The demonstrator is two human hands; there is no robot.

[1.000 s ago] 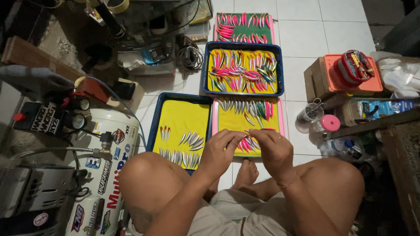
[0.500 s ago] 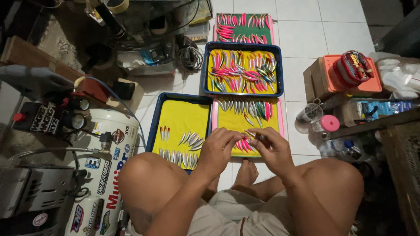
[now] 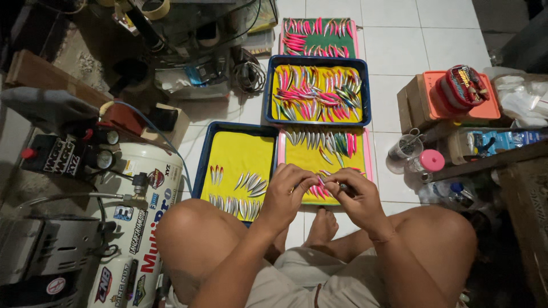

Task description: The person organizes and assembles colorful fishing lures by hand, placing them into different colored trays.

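Small slender pink lure was pinched between fingertips of both hands, raised just above near edge of pink-rimmed yellow tray. Similar pink and silver lures lay directly below on tray.

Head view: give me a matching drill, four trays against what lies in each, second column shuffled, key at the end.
Things:
1. Far tray with green lining
2. Blue-rimmed tray in the middle
3. Blue-rimmed tray on the left
4. Pink-rimmed tray by the hands

Contents:
A. Only silvery slender pieces in a few small groups, much yellow bare
B. Pink pieces on green
C. Dense mix of pink, green and silvery pieces on yellow
D. Row of silvery pieces along its far edge, near edge partly hidden by both hands

Pairs: 1-B, 2-C, 3-A, 4-D
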